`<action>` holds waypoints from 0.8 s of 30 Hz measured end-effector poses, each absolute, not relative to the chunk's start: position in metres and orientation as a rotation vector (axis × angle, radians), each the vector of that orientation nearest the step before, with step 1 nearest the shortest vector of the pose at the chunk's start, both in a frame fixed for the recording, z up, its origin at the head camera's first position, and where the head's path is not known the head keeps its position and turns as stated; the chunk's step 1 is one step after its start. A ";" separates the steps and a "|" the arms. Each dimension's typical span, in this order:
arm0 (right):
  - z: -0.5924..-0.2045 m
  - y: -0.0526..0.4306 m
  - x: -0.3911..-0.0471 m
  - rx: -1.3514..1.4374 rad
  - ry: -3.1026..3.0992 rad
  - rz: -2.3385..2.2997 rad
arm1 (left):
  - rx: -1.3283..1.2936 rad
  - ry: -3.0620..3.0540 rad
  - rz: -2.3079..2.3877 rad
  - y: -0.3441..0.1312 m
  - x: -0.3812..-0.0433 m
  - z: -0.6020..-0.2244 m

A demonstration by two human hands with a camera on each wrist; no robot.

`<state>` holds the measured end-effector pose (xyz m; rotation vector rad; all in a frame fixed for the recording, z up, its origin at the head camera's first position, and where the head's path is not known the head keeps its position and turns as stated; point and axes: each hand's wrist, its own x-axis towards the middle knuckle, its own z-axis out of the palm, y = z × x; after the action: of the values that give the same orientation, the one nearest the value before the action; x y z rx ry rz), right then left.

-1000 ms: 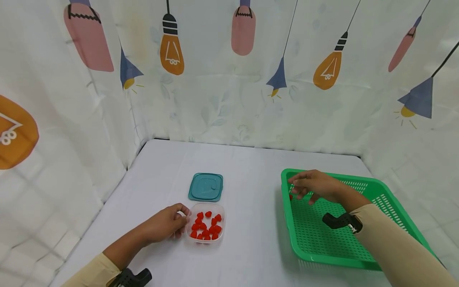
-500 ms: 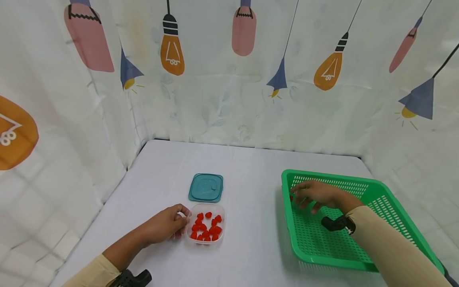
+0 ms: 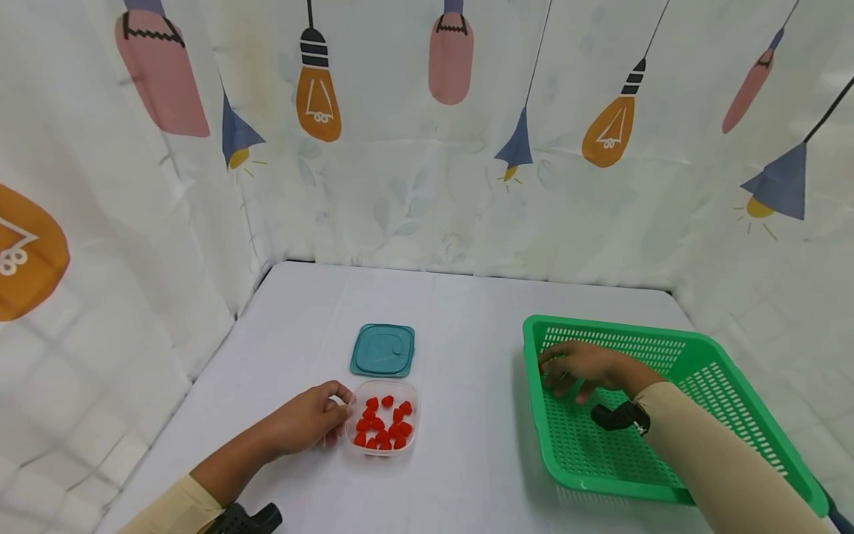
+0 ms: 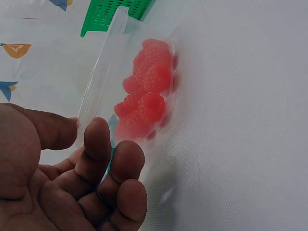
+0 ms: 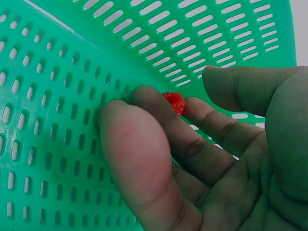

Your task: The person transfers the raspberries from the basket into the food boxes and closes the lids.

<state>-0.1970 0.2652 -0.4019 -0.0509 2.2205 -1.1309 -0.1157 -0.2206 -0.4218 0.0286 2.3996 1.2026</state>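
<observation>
In the head view my left hand pinches the left rim of a small clear plastic container between thumb and index finger. Several red raspberries lie inside it; the left wrist view shows them through the clear wall. On the right, my right hand is down in a green plastic basket, at its far left corner. One raspberry sits in that corner, partly hidden behind the fingers. The right fingers reach around it, with the thumb held apart.
A teal square lid lies flat on the white-covered table, just behind the container. The basket's slotted walls rise around my right hand. A printed curtain hangs behind the table and along both sides.
My right hand has lowered deeper into the basket's left corner, its fingers now covering most of the raspberry there. The left hand and container have stayed in place.
</observation>
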 end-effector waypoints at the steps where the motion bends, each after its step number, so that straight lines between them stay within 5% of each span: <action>1: -0.403 0.265 -0.197 -0.052 2.221 -1.126 | 0.028 2.399 1.202 -0.221 -0.116 -0.422; 24: -0.406 0.264 -0.195 -0.094 2.318 -0.999 | 0.031 2.399 1.195 -0.220 -0.115 -0.420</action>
<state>-0.1951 0.2644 -0.4063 -0.0938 2.3181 -0.9992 -0.1148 -0.2199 -0.4204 0.0306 2.3994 1.1951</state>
